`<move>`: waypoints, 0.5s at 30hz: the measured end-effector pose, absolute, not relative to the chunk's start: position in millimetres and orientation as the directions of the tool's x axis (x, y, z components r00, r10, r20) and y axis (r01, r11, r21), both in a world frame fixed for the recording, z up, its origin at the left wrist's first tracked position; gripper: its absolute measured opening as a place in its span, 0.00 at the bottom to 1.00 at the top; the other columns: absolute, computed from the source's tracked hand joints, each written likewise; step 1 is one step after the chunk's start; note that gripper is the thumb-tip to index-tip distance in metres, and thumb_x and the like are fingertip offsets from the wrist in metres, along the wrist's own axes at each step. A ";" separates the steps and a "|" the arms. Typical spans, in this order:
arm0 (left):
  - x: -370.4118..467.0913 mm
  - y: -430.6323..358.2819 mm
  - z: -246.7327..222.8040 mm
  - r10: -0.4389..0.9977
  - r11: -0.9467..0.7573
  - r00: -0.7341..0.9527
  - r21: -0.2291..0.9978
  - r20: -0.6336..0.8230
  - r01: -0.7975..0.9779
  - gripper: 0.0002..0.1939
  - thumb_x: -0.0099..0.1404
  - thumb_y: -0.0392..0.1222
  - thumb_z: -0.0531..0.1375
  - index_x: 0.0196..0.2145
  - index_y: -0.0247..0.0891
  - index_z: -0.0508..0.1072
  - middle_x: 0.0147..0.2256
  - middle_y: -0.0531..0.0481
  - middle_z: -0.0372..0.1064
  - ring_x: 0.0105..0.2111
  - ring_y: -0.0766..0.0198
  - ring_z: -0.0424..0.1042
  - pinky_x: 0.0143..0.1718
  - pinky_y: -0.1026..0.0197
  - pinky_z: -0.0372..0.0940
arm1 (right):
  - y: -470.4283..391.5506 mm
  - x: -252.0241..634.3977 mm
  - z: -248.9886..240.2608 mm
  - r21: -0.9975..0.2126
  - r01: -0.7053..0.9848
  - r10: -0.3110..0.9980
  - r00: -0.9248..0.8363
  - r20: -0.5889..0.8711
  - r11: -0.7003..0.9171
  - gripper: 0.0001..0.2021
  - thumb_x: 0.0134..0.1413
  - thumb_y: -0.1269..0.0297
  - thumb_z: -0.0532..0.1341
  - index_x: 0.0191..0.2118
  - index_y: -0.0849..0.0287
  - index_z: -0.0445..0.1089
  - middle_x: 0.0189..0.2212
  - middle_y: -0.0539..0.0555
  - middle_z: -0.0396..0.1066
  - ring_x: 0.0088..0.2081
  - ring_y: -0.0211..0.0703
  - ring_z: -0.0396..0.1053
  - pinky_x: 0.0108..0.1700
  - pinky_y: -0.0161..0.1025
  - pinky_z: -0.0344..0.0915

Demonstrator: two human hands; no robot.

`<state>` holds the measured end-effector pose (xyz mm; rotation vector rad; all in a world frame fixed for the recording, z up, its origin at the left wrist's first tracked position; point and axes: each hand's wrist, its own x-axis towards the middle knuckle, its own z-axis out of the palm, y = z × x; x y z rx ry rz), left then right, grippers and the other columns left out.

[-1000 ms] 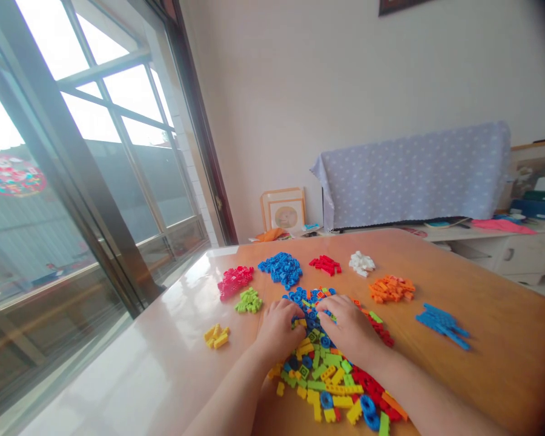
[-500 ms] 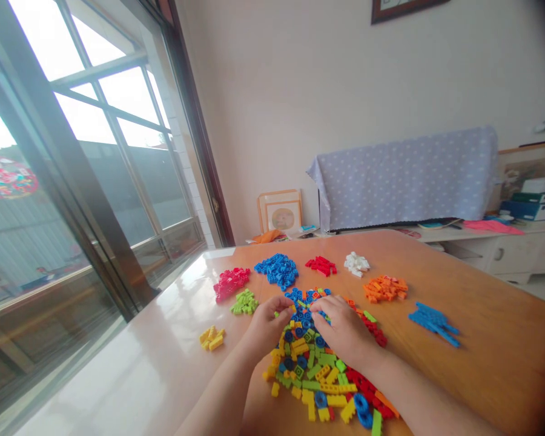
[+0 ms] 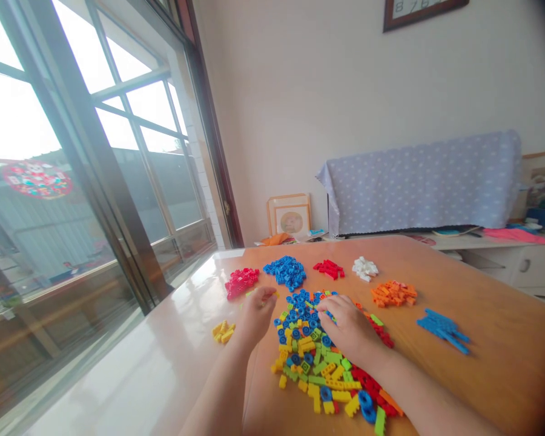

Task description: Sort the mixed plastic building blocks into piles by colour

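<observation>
A large mixed pile of toy bricks (image 3: 318, 363), yellow, green, blue, red and orange, lies on the wooden table (image 3: 490, 387). My left hand (image 3: 258, 315) is over the pile's upper left side, in front of the light green bricks, which it mostly hides. Its fingers are curled together, and something small and yellow shows at the fingertips; I cannot make it out. My right hand (image 3: 347, 324) is above the right part of the pile with its fingers bent inward. What its fingertips hold, if anything, is hidden.
Around the mixed pile lie yellow bricks (image 3: 223, 331), pinkish-red bricks (image 3: 242, 281), blue bricks (image 3: 285, 272), red bricks (image 3: 329, 269), white bricks (image 3: 364, 268), orange bricks (image 3: 393, 293) and long blue pieces (image 3: 444, 329). Behind the table stands a cloth-covered object (image 3: 422, 184); a window is at the left.
My left hand has moved left, away from my right hand and toward the light green bricks. My right hand stays over the pile. The view has shifted slightly left.
</observation>
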<state>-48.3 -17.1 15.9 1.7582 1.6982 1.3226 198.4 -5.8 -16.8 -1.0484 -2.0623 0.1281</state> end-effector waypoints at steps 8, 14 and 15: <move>-103.5 -42.4 32.9 0.867 -0.083 -0.331 0.763 0.372 0.640 0.18 0.61 0.50 0.60 0.44 0.37 0.78 0.41 0.44 0.77 0.39 0.57 0.74 0.42 0.57 0.67 | -2.6 204.0 -16.4 -0.426 0.648 0.730 -0.310 0.609 0.631 0.10 0.63 0.66 0.54 0.37 0.55 0.73 0.38 0.54 0.73 0.44 0.48 0.66 0.47 0.43 0.63; -149.3 -69.3 3.0 0.806 0.194 -0.423 0.490 0.414 0.850 0.14 0.65 0.47 0.56 0.42 0.44 0.79 0.49 0.46 0.73 0.43 0.55 0.72 0.47 0.54 0.64 | -2.3 201.9 -19.9 -0.424 0.639 0.722 -0.317 0.616 0.642 0.11 0.63 0.65 0.53 0.37 0.55 0.73 0.38 0.54 0.73 0.44 0.48 0.67 0.47 0.43 0.62; -151.7 -71.7 -2.4 0.802 0.231 -0.436 0.460 0.409 0.857 0.14 0.65 0.47 0.56 0.42 0.46 0.79 0.51 0.47 0.72 0.45 0.54 0.71 0.48 0.52 0.63 | -2.2 201.5 -20.6 -0.423 0.637 0.720 -0.320 0.615 0.644 0.11 0.64 0.65 0.53 0.38 0.55 0.73 0.38 0.54 0.73 0.44 0.48 0.67 0.47 0.43 0.62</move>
